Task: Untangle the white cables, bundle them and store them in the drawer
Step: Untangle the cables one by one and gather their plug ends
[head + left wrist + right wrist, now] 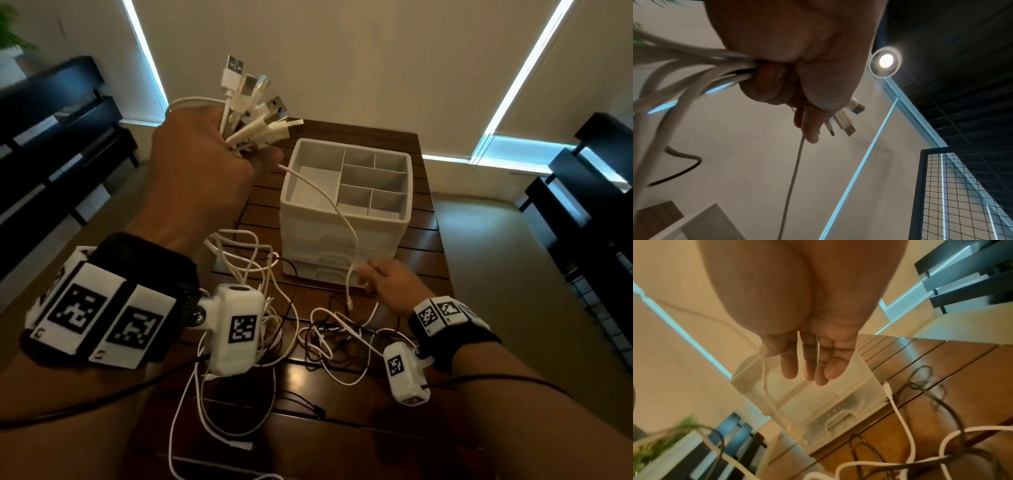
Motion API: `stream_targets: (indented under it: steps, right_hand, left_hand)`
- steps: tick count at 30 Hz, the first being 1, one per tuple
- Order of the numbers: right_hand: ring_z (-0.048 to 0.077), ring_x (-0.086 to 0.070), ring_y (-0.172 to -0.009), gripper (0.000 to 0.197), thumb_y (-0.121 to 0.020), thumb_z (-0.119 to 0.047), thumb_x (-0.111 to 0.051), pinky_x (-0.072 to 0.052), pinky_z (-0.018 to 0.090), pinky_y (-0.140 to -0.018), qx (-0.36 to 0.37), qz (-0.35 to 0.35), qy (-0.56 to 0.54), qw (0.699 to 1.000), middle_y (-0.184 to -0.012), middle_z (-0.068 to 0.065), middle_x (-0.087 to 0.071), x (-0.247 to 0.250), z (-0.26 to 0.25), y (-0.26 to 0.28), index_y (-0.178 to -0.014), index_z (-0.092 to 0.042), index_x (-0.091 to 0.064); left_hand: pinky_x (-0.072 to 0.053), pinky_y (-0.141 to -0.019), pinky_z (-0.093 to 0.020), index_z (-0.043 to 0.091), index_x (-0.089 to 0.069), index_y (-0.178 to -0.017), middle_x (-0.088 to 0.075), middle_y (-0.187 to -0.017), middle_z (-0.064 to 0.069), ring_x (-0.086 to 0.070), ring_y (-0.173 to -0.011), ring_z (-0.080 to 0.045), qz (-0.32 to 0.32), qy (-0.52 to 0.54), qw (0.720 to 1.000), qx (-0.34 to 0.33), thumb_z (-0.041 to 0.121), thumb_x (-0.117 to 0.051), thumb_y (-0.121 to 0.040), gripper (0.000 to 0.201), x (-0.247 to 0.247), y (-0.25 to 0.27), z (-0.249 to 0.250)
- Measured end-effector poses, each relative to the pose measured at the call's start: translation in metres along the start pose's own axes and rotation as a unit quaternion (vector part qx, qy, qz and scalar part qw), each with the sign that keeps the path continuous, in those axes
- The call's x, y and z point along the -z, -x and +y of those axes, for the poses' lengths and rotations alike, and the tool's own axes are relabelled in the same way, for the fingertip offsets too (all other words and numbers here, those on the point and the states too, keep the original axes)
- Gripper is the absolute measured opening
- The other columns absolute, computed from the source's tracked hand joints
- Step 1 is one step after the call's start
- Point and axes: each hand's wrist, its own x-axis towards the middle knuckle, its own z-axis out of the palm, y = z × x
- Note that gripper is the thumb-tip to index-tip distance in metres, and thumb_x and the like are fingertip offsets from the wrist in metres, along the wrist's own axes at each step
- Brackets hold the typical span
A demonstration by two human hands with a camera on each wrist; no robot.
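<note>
Dim room, flaring ceiling spotlight [886, 60], blurred right-wrist view, warped edges.

white cables [774, 404] blur (right wrist view) near drawer unit [818, 410].

The head view looks steeply down over both hands onto the counter [428, 240]. The left wrist view faces upward, close behind the fist; the right wrist view looks low across the counter [941, 369], shared with the head view.
</note>
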Motion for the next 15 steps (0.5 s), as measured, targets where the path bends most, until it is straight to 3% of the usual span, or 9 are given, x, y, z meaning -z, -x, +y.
stream_targets:
  steps: [2,3,4,6,8,10,12,15]
  right_hand:
    - [0.022,-0.067,-0.079,0.020,-0.095,-0.029,-0.054,-0.055,0.044,-0.079,0.005,0.035,0.006,0.999,-0.083,0.004,-0.068,0.006,0.000,0.001,-0.080,-0.020,-0.064]
    - [0.021,-0.067,-0.078,0.009,-0.092,-0.025,-0.059,-0.057,0.042,-0.077,0.012,0.044,-0.028,0.999,-0.088,0.003,-0.069,0.008,-0.002,0.004,-0.087,-0.019,-0.063]
    - [0.019,-0.066,-0.079,0.012,-0.088,-0.021,-0.065,-0.057,0.036,-0.074,0.024,0.045,-0.069,0.996,-0.097,0.000,-0.067,0.011,-0.007,0.008,-0.099,-0.021,-0.062]
    - [0.014,-0.063,-0.082,0.056,-0.079,-0.014,-0.075,-0.054,0.022,-0.068,0.073,0.022,-0.144,0.987,-0.117,-0.007,-0.059,0.016,-0.024,0.017,-0.124,-0.032,-0.049]
    - [0.013,-0.064,-0.083,0.078,-0.076,-0.014,-0.078,-0.053,0.017,-0.068,0.122,0.001,-0.160,0.980,-0.126,-0.012,-0.051,0.021,-0.051,0.027,-0.135,-0.043,-0.036]
    - [0.011,-0.066,-0.088,0.064,-0.080,-0.021,-0.074,-0.056,0.021,-0.073,0.170,-0.008,-0.148,0.974,-0.120,-0.010,-0.057,0.024,-0.077,0.034,-0.132,-0.040,-0.044]
    - [0.008,-0.067,-0.083,0.033,-0.086,-0.019,-0.068,-0.056,0.023,-0.075,0.201,-0.018,-0.121,0.972,-0.101,-0.005,-0.067,0.024,-0.095,0.043,-0.117,-0.026,-0.060]
    - [0.001,-0.063,-0.067,0.013,-0.091,-0.010,-0.060,-0.051,0.016,-0.064,0.223,-0.025,-0.115,0.968,-0.082,-0.003,-0.070,0.024,-0.102,0.057,-0.099,-0.016,-0.068]
  left_hand:
    - [-0.033,-0.056,-0.007,0.016,-0.071,-0.097,-0.062,-0.084,0.003,-0.057,-0.074,-0.011,-0.010,0.006,1.000,0.009,0.036,-0.075,-0.080,0.026,0.002,-0.001,-0.002]
    - [-0.035,-0.056,-0.008,0.019,-0.070,-0.094,-0.063,-0.081,0.004,-0.056,-0.069,-0.008,-0.018,0.021,0.999,0.021,0.034,-0.076,-0.079,0.022,0.002,0.000,-0.002]
    - [-0.036,-0.054,-0.008,0.022,-0.069,-0.091,-0.063,-0.077,0.006,-0.056,-0.065,-0.003,-0.028,0.044,0.998,0.034,0.033,-0.077,-0.078,0.018,0.001,0.002,-0.002]
    - [-0.037,-0.051,-0.003,0.027,-0.068,-0.088,-0.064,-0.072,0.014,-0.056,-0.060,0.004,-0.058,0.093,0.992,0.059,0.030,-0.079,-0.077,0.016,-0.004,0.007,0.000]
    - [-0.035,-0.047,-0.002,0.029,-0.067,-0.079,-0.063,-0.057,0.022,-0.055,-0.052,0.010,-0.102,0.133,0.983,0.080,0.026,-0.080,-0.076,0.014,-0.009,0.013,0.002]
    - [-0.034,-0.044,-0.003,0.027,-0.067,-0.077,-0.059,-0.049,0.025,-0.052,-0.044,0.012,-0.140,0.148,0.976,0.081,0.023,-0.080,-0.076,0.014,-0.012,0.017,0.006]
    - [-0.033,-0.040,-0.004,0.023,-0.068,-0.079,-0.056,-0.045,0.022,-0.048,-0.038,0.008,-0.158,0.173,0.968,0.085,0.021,-0.080,-0.075,0.012,-0.011,0.019,0.008]
    - [-0.033,-0.039,-0.018,0.021,-0.068,-0.068,-0.049,-0.039,0.014,-0.039,-0.033,0.000,-0.171,0.209,0.955,0.121,0.025,-0.082,-0.072,0.015,-0.001,0.013,-0.004]
